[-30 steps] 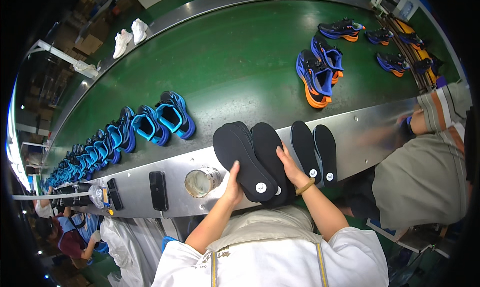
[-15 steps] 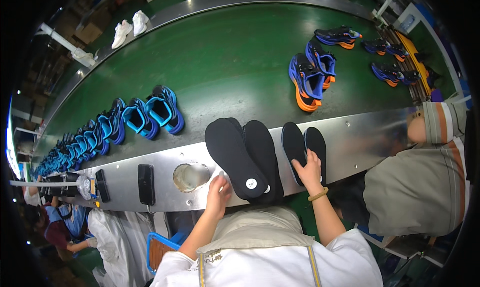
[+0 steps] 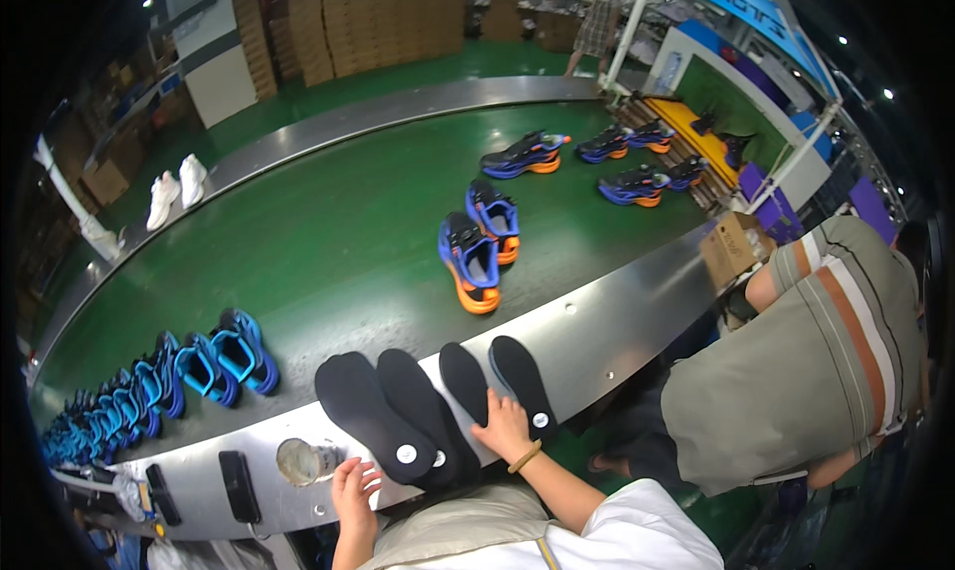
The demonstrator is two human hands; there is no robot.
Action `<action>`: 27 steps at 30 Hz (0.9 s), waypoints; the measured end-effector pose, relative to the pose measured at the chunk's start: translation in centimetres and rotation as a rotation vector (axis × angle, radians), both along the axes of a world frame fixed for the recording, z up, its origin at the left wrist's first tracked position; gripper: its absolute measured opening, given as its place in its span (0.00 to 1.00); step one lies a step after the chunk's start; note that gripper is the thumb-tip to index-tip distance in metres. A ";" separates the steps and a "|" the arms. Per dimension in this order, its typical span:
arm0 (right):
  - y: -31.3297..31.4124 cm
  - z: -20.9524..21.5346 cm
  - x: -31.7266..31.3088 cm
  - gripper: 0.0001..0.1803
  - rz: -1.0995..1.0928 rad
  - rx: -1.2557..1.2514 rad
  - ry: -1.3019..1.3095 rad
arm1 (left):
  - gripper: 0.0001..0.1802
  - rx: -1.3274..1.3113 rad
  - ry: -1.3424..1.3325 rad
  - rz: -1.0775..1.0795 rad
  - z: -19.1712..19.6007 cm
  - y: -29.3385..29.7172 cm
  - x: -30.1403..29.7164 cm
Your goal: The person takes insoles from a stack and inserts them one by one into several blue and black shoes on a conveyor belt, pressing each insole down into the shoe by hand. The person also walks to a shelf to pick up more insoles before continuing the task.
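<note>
Two smaller black insoles lie side by side on the metal ledge: a left one (image 3: 464, 379) and a right one (image 3: 521, 379) with a round white sticker at its heel. My right hand (image 3: 505, 429), wearing a yellowish bracelet, rests at their near part with fingers stretched out, touching between them. To their left are larger black insoles, overlapping in a left stack (image 3: 368, 406) and a right stack (image 3: 423, 401), with round white stickers at the heels. My left hand (image 3: 354, 490) is beside the left stack's near end, its fingers apart and holding nothing.
Black-and-blue shoes (image 3: 239, 356) line the green belt (image 3: 338, 242) at left. Blue-and-orange shoes (image 3: 470, 262) stand ahead. A cup-like hole (image 3: 301, 461) and a phone (image 3: 238, 485) are on the ledge. A co-worker (image 3: 776, 371) bends close at right, near a cardboard box (image 3: 728, 250).
The view has tilted up and turned right, showing more background. The right small insole now slants away from the left one. My right hand has shifted off it toward the gap.
</note>
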State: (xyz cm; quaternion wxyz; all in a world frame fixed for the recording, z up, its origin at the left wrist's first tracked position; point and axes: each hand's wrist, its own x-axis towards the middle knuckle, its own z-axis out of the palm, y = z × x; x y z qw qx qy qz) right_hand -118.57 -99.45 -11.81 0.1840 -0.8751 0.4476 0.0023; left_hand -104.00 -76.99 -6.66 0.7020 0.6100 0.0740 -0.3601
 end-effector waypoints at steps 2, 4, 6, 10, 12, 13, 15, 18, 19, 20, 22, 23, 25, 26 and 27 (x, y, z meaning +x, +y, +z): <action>0.1 0.8 -1.1 0.39 -0.055 0.079 -0.280 | 0.11 -0.009 -0.018 0.013 0.0 0.1 -0.1; -0.8 2.6 -2.0 0.38 -0.110 -0.043 -0.401 | 0.10 -0.005 -0.024 0.037 -0.1 0.6 -0.3; -2.5 3.3 -3.3 0.37 -0.203 -0.082 -0.397 | 0.10 -0.004 0.011 0.040 -0.4 0.6 -0.9; -5.1 -0.2 -6.2 0.45 -0.231 -0.042 -0.007 | 0.10 0.009 0.058 0.011 -0.5 -0.3 -1.3; -5.3 -1.1 -6.1 0.46 -0.201 -0.047 0.028 | 0.11 0.027 0.044 0.021 -0.8 -0.2 -1.2; -5.3 -0.7 -5.7 0.45 -0.186 -0.074 0.033 | 0.12 0.037 0.032 0.023 -0.7 0.0 -1.1; -5.7 1.3 -5.2 0.43 -0.239 -0.035 0.009 | 0.14 0.023 0.019 0.010 0.0 -0.1 -0.9; -5.4 1.7 -4.6 0.41 -0.250 -0.106 -0.462 | 0.12 0.012 0.016 -0.004 0.3 -0.4 -0.6; -4.7 1.8 -3.9 0.42 -0.211 -0.092 -0.525 | 0.11 0.028 0.028 0.014 0.1 -0.1 -0.5; -3.9 1.5 -3.0 0.45 -0.148 -0.037 -0.483 | 0.11 0.029 0.048 0.013 -0.4 0.2 -0.3; -2.1 0.1 -1.2 0.49 -0.058 0.066 -0.395 | 0.11 0.020 0.087 0.012 -0.7 0.4 -0.4; -1.6 -0.9 -0.8 0.52 -0.041 0.052 -0.221 | 0.11 0.022 0.086 0.004 -0.7 0.3 -0.6; -1.1 -2.1 -0.4 0.50 -0.035 0.069 -0.113 | 0.11 0.023 0.082 -0.015 -0.8 0.1 -0.9; -1.5 -2.6 -0.7 0.49 -0.031 0.055 -0.093 | 0.11 0.027 0.076 -0.021 -1.1 -0.2 -1.1; -1.9 -2.1 -0.4 0.48 -0.020 0.046 -0.078 | 0.11 0.034 0.080 -0.011 -1.1 -0.2 -1.2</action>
